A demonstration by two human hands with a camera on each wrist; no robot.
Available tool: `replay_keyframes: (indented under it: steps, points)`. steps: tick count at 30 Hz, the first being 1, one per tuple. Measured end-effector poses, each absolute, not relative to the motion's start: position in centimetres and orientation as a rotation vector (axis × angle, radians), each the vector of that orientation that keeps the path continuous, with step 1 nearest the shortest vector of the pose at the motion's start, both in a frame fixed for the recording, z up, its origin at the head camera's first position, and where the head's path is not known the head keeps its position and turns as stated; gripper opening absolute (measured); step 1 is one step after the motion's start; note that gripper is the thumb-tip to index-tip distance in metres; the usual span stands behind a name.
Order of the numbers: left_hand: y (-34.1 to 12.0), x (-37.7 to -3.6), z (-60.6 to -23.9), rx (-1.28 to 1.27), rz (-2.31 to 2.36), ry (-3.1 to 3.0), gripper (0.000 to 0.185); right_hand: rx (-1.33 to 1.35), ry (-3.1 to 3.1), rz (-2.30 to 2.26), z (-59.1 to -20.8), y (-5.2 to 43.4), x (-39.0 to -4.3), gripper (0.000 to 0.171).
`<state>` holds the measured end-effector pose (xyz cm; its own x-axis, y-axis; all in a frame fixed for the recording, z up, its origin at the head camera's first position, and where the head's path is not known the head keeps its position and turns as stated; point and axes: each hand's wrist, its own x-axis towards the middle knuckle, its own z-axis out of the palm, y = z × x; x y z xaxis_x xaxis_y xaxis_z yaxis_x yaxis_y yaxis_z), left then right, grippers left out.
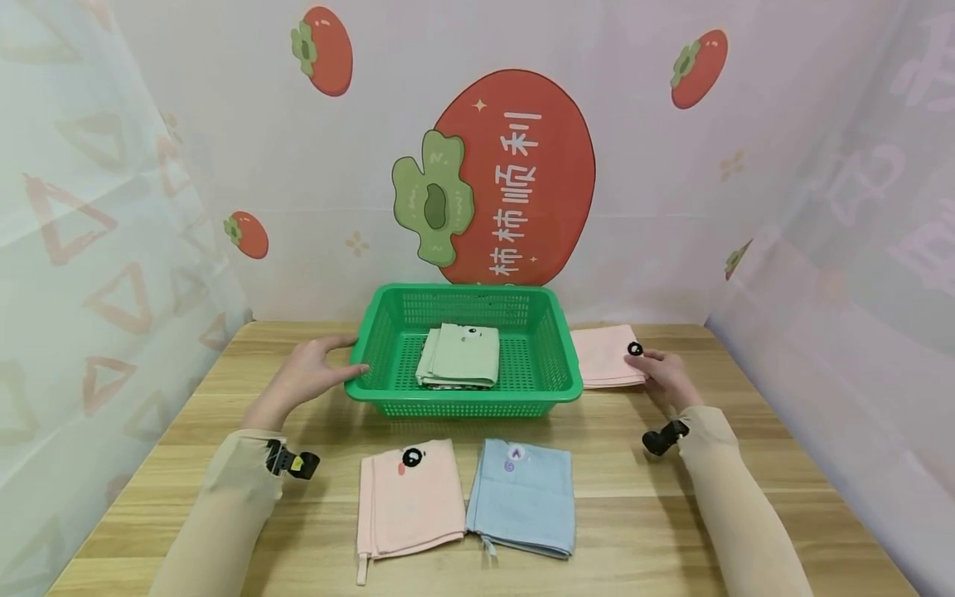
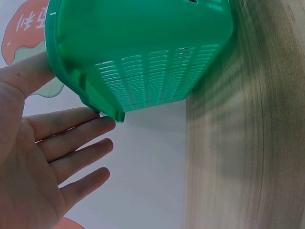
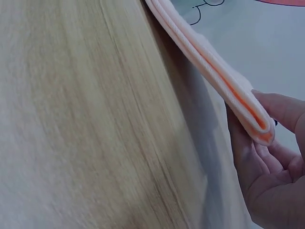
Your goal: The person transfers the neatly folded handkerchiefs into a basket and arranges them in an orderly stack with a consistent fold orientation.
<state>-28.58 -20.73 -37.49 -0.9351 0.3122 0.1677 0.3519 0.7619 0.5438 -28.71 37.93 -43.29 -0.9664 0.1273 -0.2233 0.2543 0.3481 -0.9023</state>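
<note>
My right hand (image 1: pixel 667 377) pinches the edge of a folded pink towel (image 1: pixel 600 355) just right of the green plastic basket (image 1: pixel 466 396). The right wrist view shows this towel's layered edge (image 3: pixel 214 71) between thumb and fingers, tilted up off the wood. At the basket's left rim is my left hand (image 1: pixel 317 373); its thumb reaches over the rim and its fingers are stretched out. The left wrist view has these straight fingers (image 2: pixel 71 138) right at the rim. Inside the basket lies a folded pale green towel (image 1: pixel 462 352) on top of a patterned cloth, mostly hidden.
Nearer me on the wooden table (image 1: pixel 313 531) lie another folded pink towel (image 1: pixel 414 506) with a black eye motif and a folded blue towel (image 1: pixel 522 502), side by side. Behind the basket rises a backdrop (image 1: pixel 642 207) printed with persimmons; pale side sheets flank the table.
</note>
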Motion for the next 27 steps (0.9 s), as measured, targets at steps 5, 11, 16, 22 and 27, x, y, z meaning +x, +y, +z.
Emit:
replay_keyframes:
  steps: [5,11,16,22,27]
  points:
    - [-20.7,-28.6,-37.5,-0.534,-0.9,-2.894,0.072,0.369,2.457,-1.773,-42.7,38.0,-28.4,0.079]
    - [-20.7,-28.6,-37.4,-0.538,-0.898,-2.897,0.071,0.333,2.494,-1.809,-42.2,38.0,-27.9,0.078]
    - [-20.7,-28.6,-37.5,-0.547,-0.904,-2.896,0.072,0.33,2.505,-1.825,-41.8,37.8,-27.6,0.076]
    - [-20.8,-28.7,-37.6,-0.554,-0.904,-2.891,0.071,0.345,2.529,-1.824,-41.6,38.0,-27.6,0.08]
    - [-20.8,-28.7,-37.5,-0.556,-0.894,-2.888,0.071,0.373,2.535,-1.815,-40.9,37.8,-27.4,0.085]
